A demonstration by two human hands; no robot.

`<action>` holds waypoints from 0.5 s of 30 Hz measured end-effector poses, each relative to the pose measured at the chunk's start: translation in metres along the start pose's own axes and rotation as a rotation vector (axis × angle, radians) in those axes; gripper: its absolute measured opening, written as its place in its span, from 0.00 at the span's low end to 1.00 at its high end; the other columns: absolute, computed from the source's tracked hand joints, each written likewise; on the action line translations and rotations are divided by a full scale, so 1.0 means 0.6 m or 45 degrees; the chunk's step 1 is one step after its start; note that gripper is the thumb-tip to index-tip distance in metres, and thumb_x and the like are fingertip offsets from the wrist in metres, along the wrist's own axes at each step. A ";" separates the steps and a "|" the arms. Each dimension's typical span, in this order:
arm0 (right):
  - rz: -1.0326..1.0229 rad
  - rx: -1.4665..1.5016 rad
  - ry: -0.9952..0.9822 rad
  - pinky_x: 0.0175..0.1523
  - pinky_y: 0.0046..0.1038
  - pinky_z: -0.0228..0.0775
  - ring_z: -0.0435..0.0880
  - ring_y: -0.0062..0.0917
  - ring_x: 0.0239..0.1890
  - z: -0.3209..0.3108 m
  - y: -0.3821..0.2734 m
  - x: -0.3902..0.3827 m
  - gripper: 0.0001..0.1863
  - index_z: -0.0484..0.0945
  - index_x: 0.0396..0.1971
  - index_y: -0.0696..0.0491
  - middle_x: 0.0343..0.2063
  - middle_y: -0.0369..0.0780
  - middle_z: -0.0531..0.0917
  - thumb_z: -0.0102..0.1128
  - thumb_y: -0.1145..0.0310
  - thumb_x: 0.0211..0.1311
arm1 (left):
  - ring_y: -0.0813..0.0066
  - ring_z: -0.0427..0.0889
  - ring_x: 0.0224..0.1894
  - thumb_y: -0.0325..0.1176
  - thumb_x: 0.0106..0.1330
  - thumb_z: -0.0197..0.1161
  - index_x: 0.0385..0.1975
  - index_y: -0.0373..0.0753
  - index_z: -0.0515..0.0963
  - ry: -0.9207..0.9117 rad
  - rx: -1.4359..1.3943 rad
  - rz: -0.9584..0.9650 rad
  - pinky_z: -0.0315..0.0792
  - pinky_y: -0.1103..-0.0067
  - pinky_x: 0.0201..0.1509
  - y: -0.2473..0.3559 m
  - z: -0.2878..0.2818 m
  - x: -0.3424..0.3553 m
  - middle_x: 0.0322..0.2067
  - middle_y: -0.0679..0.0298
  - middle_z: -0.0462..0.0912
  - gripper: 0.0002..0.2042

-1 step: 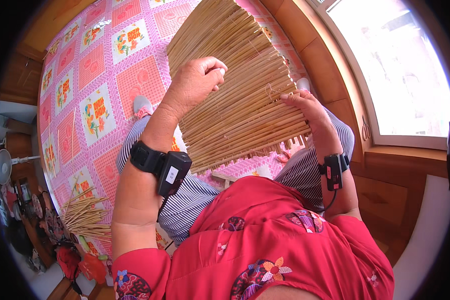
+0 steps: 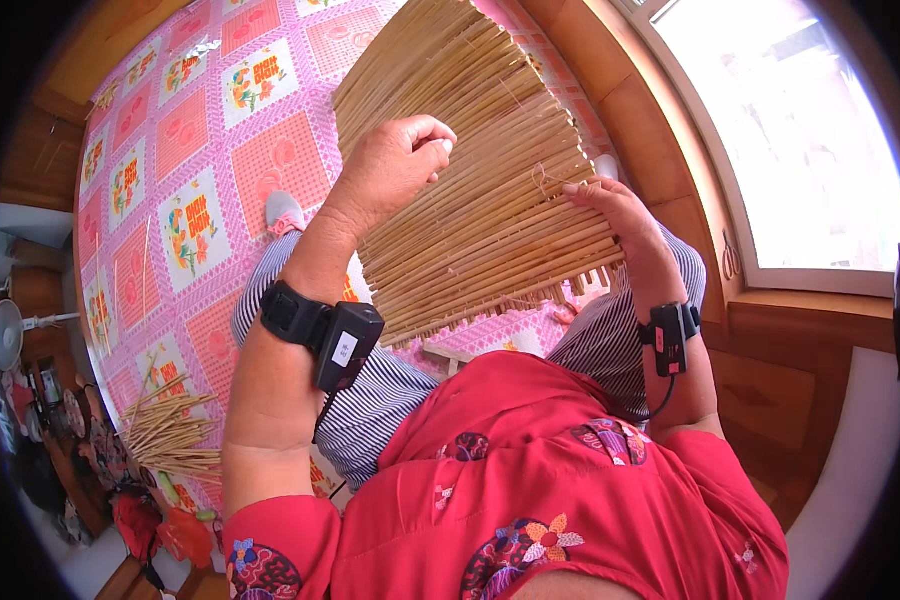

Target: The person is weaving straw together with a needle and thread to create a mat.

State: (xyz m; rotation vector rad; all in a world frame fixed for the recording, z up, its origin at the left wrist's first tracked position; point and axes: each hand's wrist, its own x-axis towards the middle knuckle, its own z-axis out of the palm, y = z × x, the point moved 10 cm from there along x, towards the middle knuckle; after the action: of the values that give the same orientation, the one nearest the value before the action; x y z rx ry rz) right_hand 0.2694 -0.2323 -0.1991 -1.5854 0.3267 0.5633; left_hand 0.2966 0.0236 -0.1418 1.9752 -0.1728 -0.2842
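Note:
A mat of straw-coloured stalks (image 2: 470,240), tied side by side with thin thread, stretches away in front of me between my legs. Above its left part is my left hand (image 2: 395,165), fingers curled and thumb pressed to the forefinger. Whatever sits in that pinch, if anything, is too small to make out. My right hand (image 2: 615,210) grips the mat's right edge, thumb on top and the other fingers partly hidden. Just left of that thumb, a loose loop of pale thread (image 2: 541,178) lies on the stalks.
A pink patterned sheet (image 2: 275,165) lies under the mat. Loose cut stalks (image 2: 175,430) are heaped at the lower left. A small wooden piece (image 2: 448,355) shows near my lap. On the right is a window (image 2: 800,140) above wooden panelling; a white fan (image 2: 8,335) stands far left.

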 end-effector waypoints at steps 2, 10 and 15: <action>0.009 -0.101 0.109 0.34 0.22 0.72 0.80 0.19 0.27 -0.017 -0.012 -0.006 0.14 0.78 0.33 0.56 0.26 0.36 0.81 0.66 0.60 0.56 | 0.84 0.79 0.31 0.34 0.66 0.57 0.45 0.35 0.79 -0.027 0.070 0.046 0.74 0.84 0.38 -0.002 0.015 0.001 0.31 0.66 0.82 0.12; 0.061 0.174 0.026 0.39 0.25 0.76 0.83 0.23 0.30 -0.015 -0.017 -0.014 0.15 0.79 0.36 0.57 0.29 0.39 0.83 0.65 0.61 0.56 | 0.76 0.82 0.41 0.35 0.63 0.61 0.45 0.37 0.79 -0.084 0.269 0.294 0.75 0.79 0.47 0.032 0.055 -0.033 0.37 0.61 0.84 0.13; 0.112 0.309 0.223 0.39 0.24 0.76 0.83 0.23 0.31 -0.037 -0.011 -0.024 0.15 0.80 0.36 0.57 0.31 0.40 0.84 0.65 0.62 0.55 | 0.68 0.81 0.45 0.36 0.60 0.64 0.48 0.39 0.77 -0.226 0.347 0.441 0.74 0.74 0.49 0.049 0.073 -0.072 0.40 0.57 0.81 0.17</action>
State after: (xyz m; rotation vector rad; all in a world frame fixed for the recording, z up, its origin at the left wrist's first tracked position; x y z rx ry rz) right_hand 0.2643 -0.2554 -0.1851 -1.3922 0.5779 0.4349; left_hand 0.2435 -0.0161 -0.1268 2.1426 -0.6918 -0.2172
